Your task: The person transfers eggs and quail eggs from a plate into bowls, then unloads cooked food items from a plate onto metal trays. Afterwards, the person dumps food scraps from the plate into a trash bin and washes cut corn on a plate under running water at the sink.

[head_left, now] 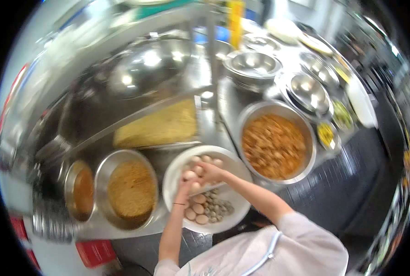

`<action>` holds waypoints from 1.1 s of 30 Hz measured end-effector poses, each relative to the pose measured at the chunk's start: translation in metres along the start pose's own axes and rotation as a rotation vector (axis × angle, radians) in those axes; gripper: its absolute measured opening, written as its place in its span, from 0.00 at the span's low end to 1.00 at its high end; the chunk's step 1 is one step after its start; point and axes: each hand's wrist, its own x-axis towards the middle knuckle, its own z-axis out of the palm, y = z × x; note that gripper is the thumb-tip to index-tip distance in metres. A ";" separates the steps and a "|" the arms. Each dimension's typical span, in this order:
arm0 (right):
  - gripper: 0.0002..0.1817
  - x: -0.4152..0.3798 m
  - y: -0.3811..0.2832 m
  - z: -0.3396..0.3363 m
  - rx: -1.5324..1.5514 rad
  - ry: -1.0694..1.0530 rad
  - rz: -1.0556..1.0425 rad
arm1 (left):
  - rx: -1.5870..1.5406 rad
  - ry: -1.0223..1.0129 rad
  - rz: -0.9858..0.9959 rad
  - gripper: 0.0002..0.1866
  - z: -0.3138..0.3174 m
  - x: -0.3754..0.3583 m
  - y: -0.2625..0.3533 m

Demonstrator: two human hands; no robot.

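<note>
Both my hands are inside a large white bowl [173, 168] on the steel counter. My left hand [184, 187] is curled around pale eggs [190, 175] in the upper left of the bowl. Close against it, my right hand [212, 174] closes its fingers on an egg [198, 170]. Blur hides exactly how many eggs each hand has. More pale eggs [207, 159] rest behind my fingers, near the far wall. Brown eggs [198, 208] and small speckled quail eggs [218, 205] are grouped at the near side of the bowl.
Left of the bowl stand a steel basin of yellowish-brown crumbly food [132, 188] and a smaller basin of orange-brown liquid [82, 191]. Behind is a yellow slab-filled tray [161, 125]. On the right are a basin of reddish-brown stew [275, 146] and stacked steel bowls [253, 64].
</note>
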 end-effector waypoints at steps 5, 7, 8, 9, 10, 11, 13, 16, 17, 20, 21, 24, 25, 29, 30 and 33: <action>0.39 -0.009 -0.036 -0.035 -0.071 0.090 -0.003 | -0.153 -0.241 0.099 0.21 0.015 -0.002 0.038; 0.37 -0.023 -0.051 -0.058 -0.018 0.107 0.013 | -0.135 -0.268 0.103 0.21 0.042 -0.010 0.067; 0.37 -0.034 -0.062 -0.074 0.010 0.124 -0.004 | -0.141 -0.318 0.102 0.21 0.056 -0.016 0.080; 0.37 -0.056 -0.090 -0.098 -0.024 0.141 0.127 | -0.138 -0.349 0.077 0.21 0.076 -0.018 0.094; 0.37 -0.063 -0.081 -0.116 -0.039 0.162 0.119 | -0.144 -0.385 0.073 0.21 0.096 -0.018 0.103; 0.37 -0.067 -0.075 -0.135 0.000 0.192 0.087 | -0.116 -0.442 0.087 0.21 0.122 -0.024 0.119; 0.36 -0.083 -0.068 -0.180 0.045 0.234 0.062 | -0.043 -0.485 0.117 0.19 0.174 -0.013 0.133; 0.31 -0.128 -0.057 -0.271 0.157 0.334 -0.019 | 0.031 -0.568 0.144 0.16 0.279 0.004 0.151; 0.33 -0.138 -0.039 -0.298 0.182 0.408 -0.032 | 0.027 -0.627 0.157 0.16 0.318 0.006 0.152; 0.37 -0.177 0.000 -0.399 0.151 0.396 0.216 | 0.126 -0.757 0.164 0.15 0.437 0.039 0.145; 0.37 -0.184 0.022 -0.423 0.209 0.499 0.180 | 0.102 -0.810 0.138 0.15 0.471 0.057 0.137; 0.40 -0.205 0.078 -0.492 0.319 0.493 0.240 | 0.122 -0.854 0.025 0.16 0.552 0.096 0.114; 0.40 -0.210 0.089 -0.507 0.341 0.518 0.255 | 0.131 -0.861 -0.010 0.14 0.572 0.098 0.112; 0.38 -0.213 0.140 -0.543 0.556 0.562 0.310 | 0.181 -0.755 -0.116 0.15 0.625 0.119 0.100; 0.38 -0.209 0.155 -0.548 0.561 0.552 0.312 | 0.168 -0.726 -0.154 0.16 0.634 0.126 0.092; 0.36 -0.208 0.171 -0.555 0.675 0.555 0.361 | 0.117 -0.708 -0.311 0.17 0.651 0.152 0.062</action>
